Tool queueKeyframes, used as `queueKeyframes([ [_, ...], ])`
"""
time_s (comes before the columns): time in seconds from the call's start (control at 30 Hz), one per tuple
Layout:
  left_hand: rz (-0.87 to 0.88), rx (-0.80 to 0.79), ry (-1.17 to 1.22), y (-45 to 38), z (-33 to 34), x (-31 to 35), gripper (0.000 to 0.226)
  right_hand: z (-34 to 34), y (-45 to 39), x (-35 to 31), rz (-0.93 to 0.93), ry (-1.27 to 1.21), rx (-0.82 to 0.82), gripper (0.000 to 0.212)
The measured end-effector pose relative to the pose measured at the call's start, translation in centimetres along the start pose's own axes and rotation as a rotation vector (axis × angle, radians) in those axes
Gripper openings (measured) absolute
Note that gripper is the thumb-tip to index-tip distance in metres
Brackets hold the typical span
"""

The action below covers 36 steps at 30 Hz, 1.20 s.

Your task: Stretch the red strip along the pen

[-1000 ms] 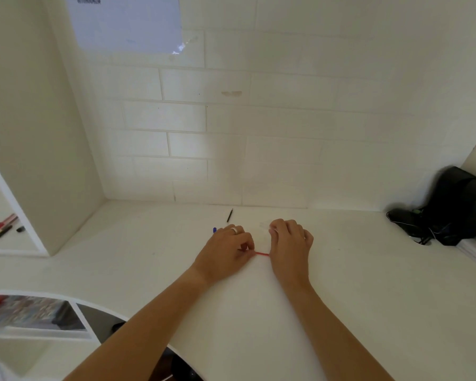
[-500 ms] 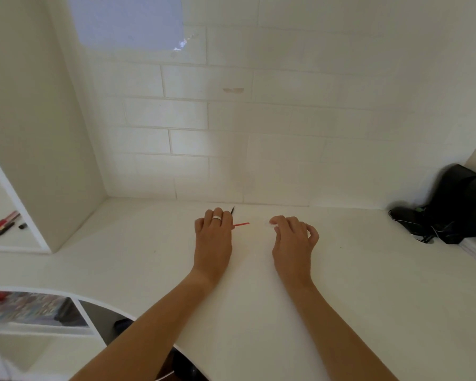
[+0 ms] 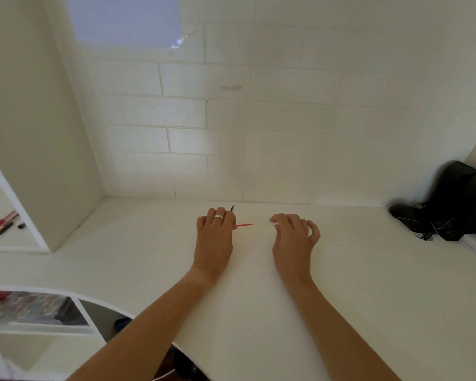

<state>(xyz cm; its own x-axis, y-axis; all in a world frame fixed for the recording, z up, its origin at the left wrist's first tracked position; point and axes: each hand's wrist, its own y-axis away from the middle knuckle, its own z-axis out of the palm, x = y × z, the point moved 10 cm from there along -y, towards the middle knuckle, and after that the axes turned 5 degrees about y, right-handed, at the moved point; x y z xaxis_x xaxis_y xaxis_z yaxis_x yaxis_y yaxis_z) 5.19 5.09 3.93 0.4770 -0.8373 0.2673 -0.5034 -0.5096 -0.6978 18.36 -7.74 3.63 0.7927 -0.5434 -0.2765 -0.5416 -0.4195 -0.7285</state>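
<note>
Your left hand pinches the red stick on the desk; right hand, curled, touches a small clear piece. Parts apart, joining looks undone.

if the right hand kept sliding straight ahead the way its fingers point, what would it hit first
Probably the small whitish piece at the tips of the right hand, which already seems to touch it. Past that the white desk looks free up to the brick wall, though depth is hard to judge.
</note>
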Motion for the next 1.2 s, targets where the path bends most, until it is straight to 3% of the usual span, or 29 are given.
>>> queueKeyframes([
  [0.17, 0.005, -0.060, 0.058, -0.1, 0.5, 0.1, 0.028, 0.3, 0.0, -0.8, -0.061, -0.055, -0.047, 0.040],
  [0.37, 0.071, -0.144, 0.195, 0.0, 0.6, 1.2, 0.008, 0.8, 0.5, -2.9, -0.250, -0.111, -0.121, 0.024],
  [0.57, 0.062, -0.246, 0.336, 0.2, 1.7, 1.3, 0.007, 0.3, 0.2, -1.7, -0.145, -0.074, -0.067, 0.028],
  [0.67, 0.051, -0.251, 0.439, 0.2, 1.8, 0.9, 0.029, 0.2, 0.1, -1.3, -0.103, -0.054, -0.050, 0.030],
  [0.93, -0.210, -0.018, 0.847, -0.4, -1.3, -2.1, 0.013, 0.3, 0.0, -1.5, -0.108, -0.097, -0.074, 0.035],
  [1.03, -0.378, 0.041, 0.989, -0.1, -1.5, -3.8, 0.020, 0.4, 0.0, -1.5, -0.104, -0.099, -0.081, 0.037],
  [1.2, -0.534, 0.011, 1.250, 0.5, -0.7, -4.6, 0.039, 0.5, 0.1, -1.4, -0.102, -0.111, -0.088, 0.033],
])
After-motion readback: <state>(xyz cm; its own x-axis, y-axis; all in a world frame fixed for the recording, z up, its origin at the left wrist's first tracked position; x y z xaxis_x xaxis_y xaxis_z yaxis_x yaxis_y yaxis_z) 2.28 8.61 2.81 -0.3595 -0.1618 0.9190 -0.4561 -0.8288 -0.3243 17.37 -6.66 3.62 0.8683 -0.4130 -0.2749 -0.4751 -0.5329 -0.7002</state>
